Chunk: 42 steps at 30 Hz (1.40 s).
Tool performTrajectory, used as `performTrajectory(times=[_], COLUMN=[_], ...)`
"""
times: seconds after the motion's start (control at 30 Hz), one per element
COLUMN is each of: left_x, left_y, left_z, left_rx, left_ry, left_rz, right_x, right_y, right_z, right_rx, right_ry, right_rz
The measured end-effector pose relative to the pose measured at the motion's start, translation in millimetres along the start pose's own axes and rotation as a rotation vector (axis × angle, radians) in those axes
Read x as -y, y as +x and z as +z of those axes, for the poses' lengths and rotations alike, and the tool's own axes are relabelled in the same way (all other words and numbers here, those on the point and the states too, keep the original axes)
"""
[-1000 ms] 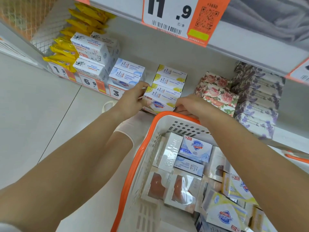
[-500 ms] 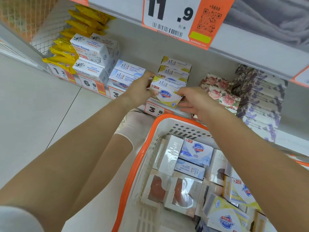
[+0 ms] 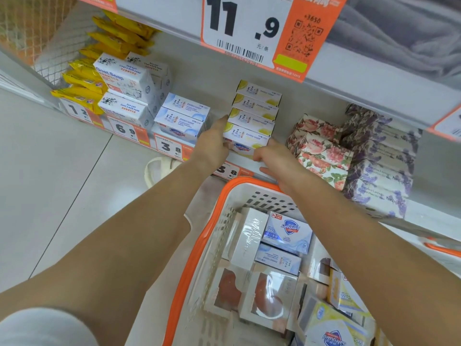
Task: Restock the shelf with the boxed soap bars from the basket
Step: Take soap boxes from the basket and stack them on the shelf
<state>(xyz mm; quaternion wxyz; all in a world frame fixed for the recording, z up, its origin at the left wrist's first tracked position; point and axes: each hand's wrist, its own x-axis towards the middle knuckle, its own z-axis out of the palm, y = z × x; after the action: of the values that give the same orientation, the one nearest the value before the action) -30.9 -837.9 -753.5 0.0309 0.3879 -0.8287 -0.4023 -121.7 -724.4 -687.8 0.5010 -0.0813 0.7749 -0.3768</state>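
A yellow-and-white soap box (image 3: 245,142) sits at the front of a row of matching yellow boxes (image 3: 257,106) on the shelf (image 3: 284,118). My left hand (image 3: 212,146) presses straight fingers against the box's left side. My right hand (image 3: 273,159) curls its fingers round the box's right front corner. Below my arms is the white basket with an orange rim (image 3: 197,248). It holds a blue soap box (image 3: 289,232), windowed boxes with brown round bars (image 3: 268,297), another yellow soap box (image 3: 331,328) and several more.
Blue soap boxes (image 3: 182,118) and goat soap boxes (image 3: 124,81) stand to the left, with yellow packets (image 3: 82,78) beyond. Floral boxes (image 3: 321,151) and lavender boxes (image 3: 379,161) fill the right. Price tags (image 3: 167,147) line the shelf edge. An upper shelf with a large tag (image 3: 252,31) overhangs.
The yellow box that both hands held above the shelf edge now stands at the front of its row. Both hands have moved forward and down with it.
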Motion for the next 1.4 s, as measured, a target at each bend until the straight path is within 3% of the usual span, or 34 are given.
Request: performTrajectory(times=[0.57, 0.7, 0.8, 1.03, 1.4], left_x=[-24, -56, -72, -55, -49], left_y=[5, 38, 71, 86, 75], left_z=[-7, -20, -26, -13, -1], left_rx=[0.081, 0.043, 0.074, 0.121, 0.096], left_ry=[-0.165, -0.192, -0.068, -0.060, 0.032], left_rz=[-0.190, -0.089, -0.141, -0.072, -0.007], right_x=[1, 1, -1, -3, 6], right_y=[1, 7, 11, 19, 1], right_z=[0, -2, -3, -1, -3], right_rx=[-0.029, -0.020, -0.009, 0.021, -0.079], right_ry=[-0.103, -0.059, 0.023, 0.168, 0.017], right_rz=[-0.014, -0.043, -0.046, 0.018, -0.024])
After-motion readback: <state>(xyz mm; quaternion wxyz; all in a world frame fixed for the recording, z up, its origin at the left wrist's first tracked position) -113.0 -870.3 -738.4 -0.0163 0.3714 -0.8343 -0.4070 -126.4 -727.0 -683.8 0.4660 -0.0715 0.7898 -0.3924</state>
